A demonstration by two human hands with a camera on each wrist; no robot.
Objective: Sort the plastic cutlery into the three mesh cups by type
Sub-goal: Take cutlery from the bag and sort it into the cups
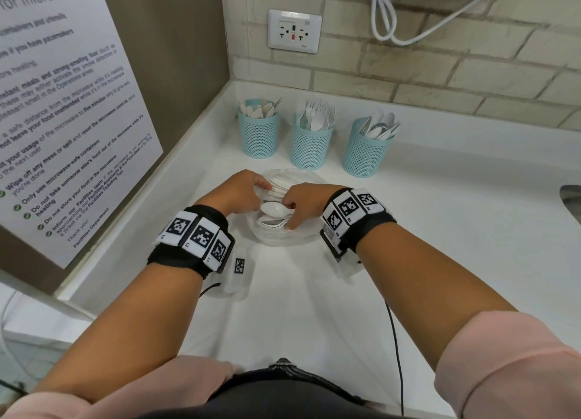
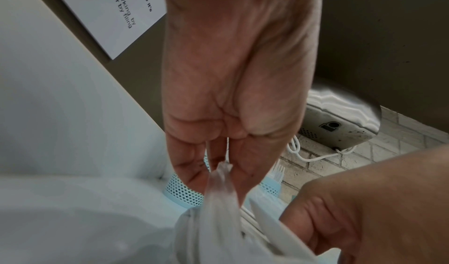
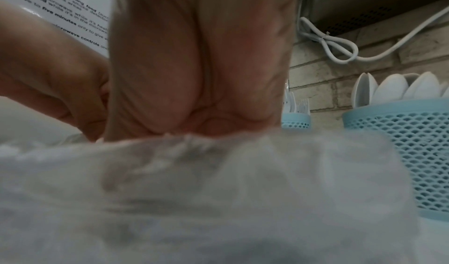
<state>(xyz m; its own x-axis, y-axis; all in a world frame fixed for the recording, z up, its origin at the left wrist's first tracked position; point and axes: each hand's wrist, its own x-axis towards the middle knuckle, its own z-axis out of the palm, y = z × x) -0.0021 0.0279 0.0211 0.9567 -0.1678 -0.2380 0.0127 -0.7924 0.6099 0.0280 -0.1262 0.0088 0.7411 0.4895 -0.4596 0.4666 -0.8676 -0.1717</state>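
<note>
A white counter (image 1: pixel 440 198) runs into a corner of pale brick-tiled wall (image 1: pixel 424 72) bearing a white power outlet (image 1: pixel 294 31), a looped white cable (image 1: pixel 386 19) and, leftward, a printed microwave notice (image 1: pixel 63 104).

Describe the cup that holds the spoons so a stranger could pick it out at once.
On the white counter below the brick wall stand three blue mesh cups in a row. The spoon cup is the rightmost, farthest from the wall outlet; only it shows rounded spoon bowls.
</note>
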